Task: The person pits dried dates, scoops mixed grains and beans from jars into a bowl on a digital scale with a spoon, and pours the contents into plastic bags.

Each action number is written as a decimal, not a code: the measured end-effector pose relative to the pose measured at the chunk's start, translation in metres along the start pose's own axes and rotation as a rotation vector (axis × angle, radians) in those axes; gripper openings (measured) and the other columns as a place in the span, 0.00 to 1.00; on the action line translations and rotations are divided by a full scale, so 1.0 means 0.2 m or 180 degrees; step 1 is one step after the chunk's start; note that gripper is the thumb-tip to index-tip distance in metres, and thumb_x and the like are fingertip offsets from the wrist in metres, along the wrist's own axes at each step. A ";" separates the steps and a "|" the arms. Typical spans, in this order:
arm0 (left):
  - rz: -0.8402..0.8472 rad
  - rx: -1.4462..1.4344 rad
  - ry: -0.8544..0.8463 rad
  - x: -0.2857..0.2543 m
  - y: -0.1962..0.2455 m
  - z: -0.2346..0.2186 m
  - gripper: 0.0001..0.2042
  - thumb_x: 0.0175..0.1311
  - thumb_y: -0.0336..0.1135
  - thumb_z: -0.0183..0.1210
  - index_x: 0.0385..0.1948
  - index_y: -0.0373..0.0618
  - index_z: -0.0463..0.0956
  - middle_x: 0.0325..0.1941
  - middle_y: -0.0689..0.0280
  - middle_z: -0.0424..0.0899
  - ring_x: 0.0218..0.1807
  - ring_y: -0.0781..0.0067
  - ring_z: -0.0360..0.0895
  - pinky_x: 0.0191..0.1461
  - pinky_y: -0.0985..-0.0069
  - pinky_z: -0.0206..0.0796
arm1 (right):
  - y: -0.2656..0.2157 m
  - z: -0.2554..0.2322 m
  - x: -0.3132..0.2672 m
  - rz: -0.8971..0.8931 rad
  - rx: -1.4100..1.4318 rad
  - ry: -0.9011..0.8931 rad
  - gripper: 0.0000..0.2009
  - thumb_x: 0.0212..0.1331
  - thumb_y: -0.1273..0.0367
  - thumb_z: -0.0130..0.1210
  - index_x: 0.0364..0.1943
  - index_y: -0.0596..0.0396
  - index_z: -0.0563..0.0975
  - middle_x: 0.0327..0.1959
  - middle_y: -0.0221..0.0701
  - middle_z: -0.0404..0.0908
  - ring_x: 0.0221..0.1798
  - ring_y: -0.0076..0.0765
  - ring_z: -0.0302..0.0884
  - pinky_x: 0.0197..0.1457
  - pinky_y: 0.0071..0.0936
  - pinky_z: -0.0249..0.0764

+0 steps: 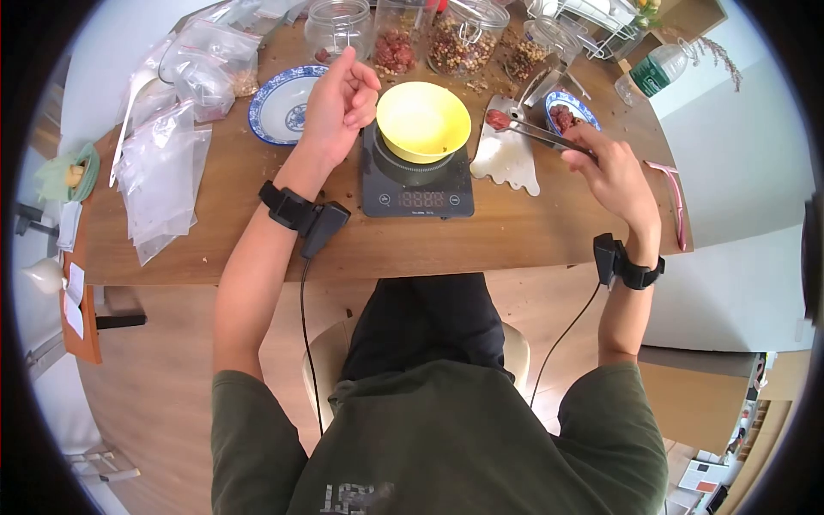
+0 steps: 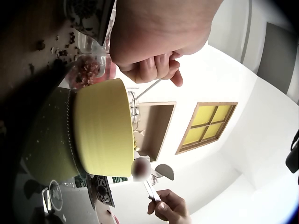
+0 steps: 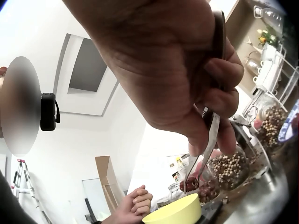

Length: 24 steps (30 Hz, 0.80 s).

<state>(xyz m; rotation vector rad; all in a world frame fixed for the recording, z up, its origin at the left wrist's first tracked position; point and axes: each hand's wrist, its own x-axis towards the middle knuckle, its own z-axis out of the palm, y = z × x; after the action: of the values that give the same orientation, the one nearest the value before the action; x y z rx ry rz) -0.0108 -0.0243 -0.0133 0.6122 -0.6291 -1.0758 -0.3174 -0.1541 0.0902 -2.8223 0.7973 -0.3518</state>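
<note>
My right hand (image 1: 616, 176) grips metal tongs (image 1: 549, 137), whose tips pinch a dark red, wrinkled dried piece (image 1: 497, 118). In the head view the tips lie over a pale scalloped board (image 1: 505, 161), right of a yellow bowl (image 1: 422, 120). That bowl sits on a black digital scale (image 1: 418, 190) with a lit display. My left hand (image 1: 342, 103) is raised left of the bowl, fingers loosely curled and holding nothing. Behind it, partly covered, is a blue-and-white plate (image 1: 268, 112). A small patterned bowl (image 1: 590, 114) of dark red pieces stands beyond the tongs.
Glass jars of red pieces (image 1: 396, 53) and mixed beads or beans (image 1: 463, 45) line the back. Clear plastic bags (image 1: 163, 176) and a white spoon (image 1: 129, 107) lie left. A green-labelled bottle (image 1: 657, 75) and pink-handled tool (image 1: 674, 197) are at right.
</note>
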 end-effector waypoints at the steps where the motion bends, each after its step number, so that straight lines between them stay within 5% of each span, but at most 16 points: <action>1: -0.0013 -0.0038 -0.0055 0.00 0.00 0.00 0.22 0.68 0.47 0.42 0.22 0.39 0.71 0.10 0.73 0.61 0.09 0.85 0.52 0.14 0.85 0.42 | -0.02 0.01 0.02 -0.0022 0.0004 0.0014 0.09 0.55 0.65 0.54 0.36 0.55 0.74 0.26 0.39 0.78 0.31 0.50 0.74 0.33 0.38 0.66; 8: 0.0071 0.0075 0.0075 -0.01 0.00 0.01 0.21 0.69 0.47 0.42 0.22 0.40 0.71 0.11 0.74 0.61 0.10 0.86 0.51 0.14 0.86 0.42 | 0.01 0.01 0.05 0.0013 -0.0169 0.0113 0.08 0.55 0.66 0.54 0.35 0.54 0.74 0.27 0.38 0.79 0.33 0.50 0.75 0.35 0.38 0.68; 13: 0.0073 0.0040 0.0055 -0.01 0.01 0.01 0.20 0.69 0.47 0.42 0.22 0.42 0.71 0.11 0.75 0.60 0.10 0.86 0.51 0.14 0.86 0.43 | 0.21 0.06 0.02 0.0713 -0.0505 -0.0068 0.09 0.53 0.65 0.54 0.36 0.52 0.75 0.29 0.38 0.81 0.35 0.50 0.77 0.37 0.39 0.70; 24: 0.0021 0.0010 0.0174 -0.01 0.01 0.01 0.21 0.68 0.47 0.42 0.22 0.39 0.71 0.11 0.74 0.61 0.10 0.85 0.51 0.14 0.85 0.42 | 0.31 0.16 0.13 0.0734 -0.0486 0.0024 0.10 0.53 0.64 0.54 0.35 0.53 0.76 0.30 0.41 0.80 0.37 0.51 0.76 0.39 0.41 0.70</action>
<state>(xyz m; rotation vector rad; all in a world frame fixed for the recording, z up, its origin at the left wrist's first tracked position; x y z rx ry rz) -0.0118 -0.0228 -0.0111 0.6399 -0.5850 -1.0485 -0.3172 -0.2154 0.0488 -2.8248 1.1845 -0.2760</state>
